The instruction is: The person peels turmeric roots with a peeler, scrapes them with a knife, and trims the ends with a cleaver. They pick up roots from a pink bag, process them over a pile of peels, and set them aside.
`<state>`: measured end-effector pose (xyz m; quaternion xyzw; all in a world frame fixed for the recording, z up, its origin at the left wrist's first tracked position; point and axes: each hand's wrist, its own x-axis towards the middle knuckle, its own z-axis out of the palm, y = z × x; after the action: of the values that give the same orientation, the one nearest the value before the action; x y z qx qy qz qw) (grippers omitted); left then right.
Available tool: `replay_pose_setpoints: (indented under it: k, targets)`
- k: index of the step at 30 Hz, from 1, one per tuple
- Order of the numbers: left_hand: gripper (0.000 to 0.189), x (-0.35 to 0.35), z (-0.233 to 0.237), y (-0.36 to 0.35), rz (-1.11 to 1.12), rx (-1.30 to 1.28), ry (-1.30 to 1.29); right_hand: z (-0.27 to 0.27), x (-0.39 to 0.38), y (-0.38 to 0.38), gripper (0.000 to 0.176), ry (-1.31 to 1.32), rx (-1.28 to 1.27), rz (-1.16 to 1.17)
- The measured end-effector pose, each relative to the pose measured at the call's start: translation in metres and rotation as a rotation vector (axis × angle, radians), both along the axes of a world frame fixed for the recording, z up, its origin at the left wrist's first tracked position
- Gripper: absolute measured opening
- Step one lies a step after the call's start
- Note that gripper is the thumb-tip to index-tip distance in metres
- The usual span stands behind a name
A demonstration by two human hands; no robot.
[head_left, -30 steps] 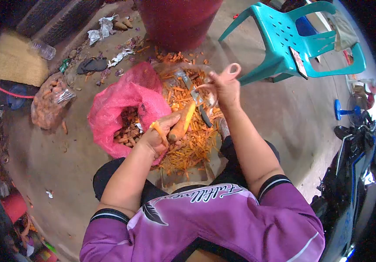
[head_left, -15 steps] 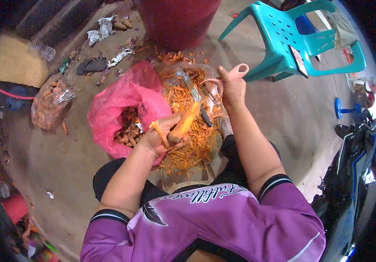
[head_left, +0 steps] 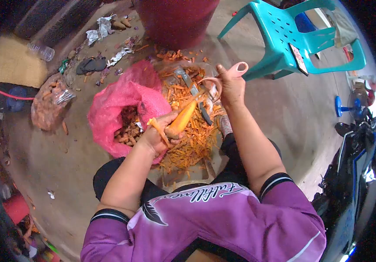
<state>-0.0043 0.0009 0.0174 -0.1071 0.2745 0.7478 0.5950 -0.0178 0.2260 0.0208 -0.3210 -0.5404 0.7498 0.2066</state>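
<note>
My left hand (head_left: 155, 137) is closed around a carrot (head_left: 183, 118), its narrow end pointing up and to the right. A strip of orange peel (head_left: 159, 132) lies across that hand. In my right hand (head_left: 232, 89) is a peeler with a pink handle (head_left: 240, 69), its curved head facing the carrot but apart from it. Beneath both hands spreads a heap of orange peelings (head_left: 192, 148). What looks like a knife with a black handle (head_left: 205, 114) rests on the heap. Left of it, a pink mesh sack (head_left: 102, 113) gapes over unpeeled carrots (head_left: 129, 133).
A dark red tub (head_left: 177, 22) stands beyond the peelings. To the right are a teal plastic chair (head_left: 277, 35) with a phone-like object (head_left: 299, 59) on it, and a black motorcycle (head_left: 349, 174). A clear bag of carrots (head_left: 50, 105) and a sandal (head_left: 91, 66) lie to the left.
The carrot in my left hand has turned and shifted slightly left and down, showing a brighter orange side. My right hand with the peeler has hardly moved.
</note>
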Motion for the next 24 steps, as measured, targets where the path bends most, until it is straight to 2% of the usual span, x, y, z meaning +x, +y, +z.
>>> replay_pose_setpoints:
  k: [3,5,6,9,10,11,12,13,15,16,17,19,20,24]
  targets:
    - [0.035,-0.005,0.002,-0.002,0.014,0.068,0.02,0.031,0.015,-0.038,0.024,-0.204,0.189,0.269]
    - [0.037,0.001,0.015,0.012,0.197,-0.173,-0.037,0.038,0.029,-0.062,0.027,-0.207,0.233,0.484]
    - [0.038,0.004,0.02,0.017,0.284,-0.293,-0.065,0.014,0.029,-0.063,0.025,-0.043,0.226,0.494]
    - [0.041,0.006,-0.004,0.007,0.21,-0.177,0.156,0.037,0.012,-0.041,0.021,-0.221,0.186,0.236]
    - [0.042,0.006,-0.003,0.008,0.213,-0.179,0.182,0.042,0.006,-0.03,0.017,-0.185,0.051,0.226]
    - [0.043,0.007,-0.001,0.009,0.214,-0.182,0.209,0.029,0.002,-0.018,0.016,-0.066,-0.037,0.057]
    - [0.044,0.006,0.0,0.009,0.209,-0.185,0.239,0.004,0.0,-0.007,0.016,-0.078,0.048,0.051]
    - [0.044,0.004,-0.001,0.008,0.204,-0.14,0.218,0.005,-0.002,-0.009,0.016,-0.09,0.134,0.044]
    - [0.043,0.0,-0.009,0.001,0.207,-0.047,0.174,0.004,0.01,-0.027,0.019,-0.135,0.252,0.225]
    - [0.044,0.0,-0.008,0.003,0.218,-0.106,0.232,0.01,0.017,-0.044,0.02,-0.158,0.309,0.32]
    - [0.045,0.002,-0.008,0.005,0.227,-0.165,0.288,0.008,0.021,-0.054,0.02,-0.011,0.252,0.373]
    - [0.044,0.005,-0.007,0.008,0.219,-0.239,0.393,0.013,0.009,-0.041,0.021,-0.247,0.208,0.272]
    - [0.043,0.005,-0.006,0.009,0.204,-0.253,0.446,0.009,0.002,-0.03,0.023,-0.083,0.02,0.178]
    - [0.031,0.003,0.016,0.008,0.029,-0.387,0.654,-0.008,-0.003,-0.001,0.022,0.014,-0.104,0.031]
